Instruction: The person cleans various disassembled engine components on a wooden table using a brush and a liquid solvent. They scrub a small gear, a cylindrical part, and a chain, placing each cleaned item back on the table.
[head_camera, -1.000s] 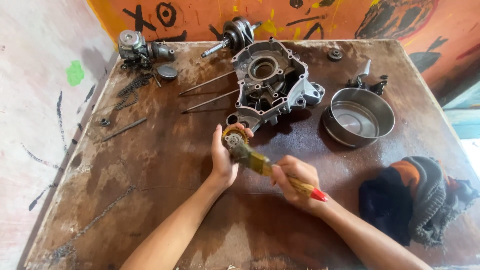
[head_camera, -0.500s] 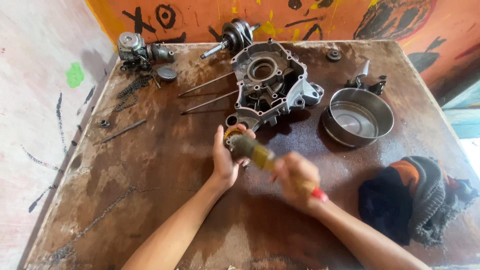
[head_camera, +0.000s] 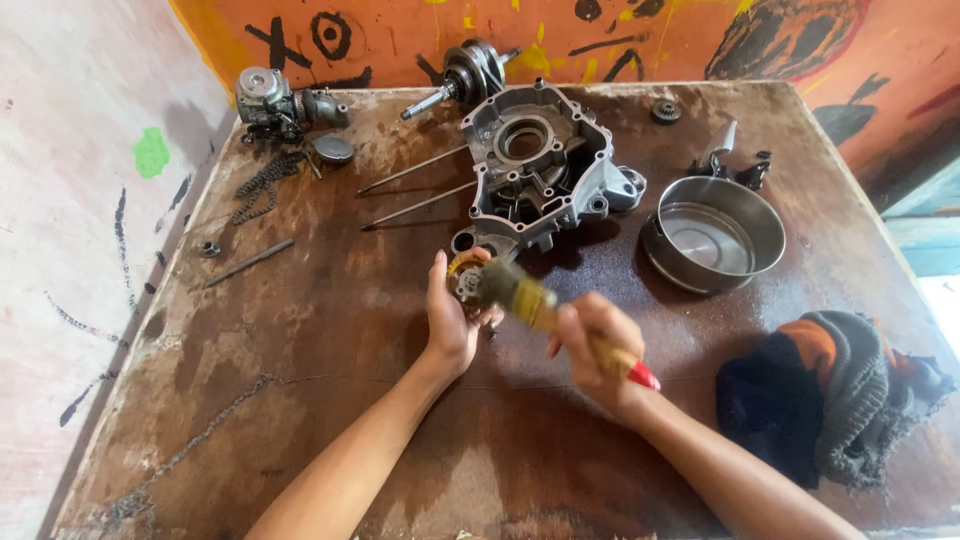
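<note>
Gear part: a small round toothed part (head_camera: 466, 279) with a brass-coloured rim is being held above the middle of the tabletop (head_camera: 330, 330), just in front of the engine case
Left hand: the left hand (head_camera: 449, 318) is cupping the gear part from the left and below, its fingers (head_camera: 437, 283) curling closed around the rim
Brush: a paintbrush (head_camera: 545, 312) with dark bristles, a yellow ferrule and a wooden handle with a red tip is lying across to the right, its bristles touching the face of the gear part
Right hand: the right hand (head_camera: 600, 352) is gripping the brush handle, its fingers wrapping closed around it
Engine case: a grey cast engine case (head_camera: 535, 165) is lying flat just behind the hands
Rods: two long thin rods (head_camera: 415, 180) are lying to the left of the case
Bowl: a shiny metal bowl (head_camera: 714, 233) is standing to the right of the case
Cloth: a dark and orange knitted cloth (head_camera: 825, 395) is lying bunched near the right edge
Far left corner: a carburettor (head_camera: 272, 101) and a chain (head_camera: 258, 180) are lying well apart from the hands
Far edge: a crankshaft (head_camera: 462, 68) is resting against the orange wall
</note>
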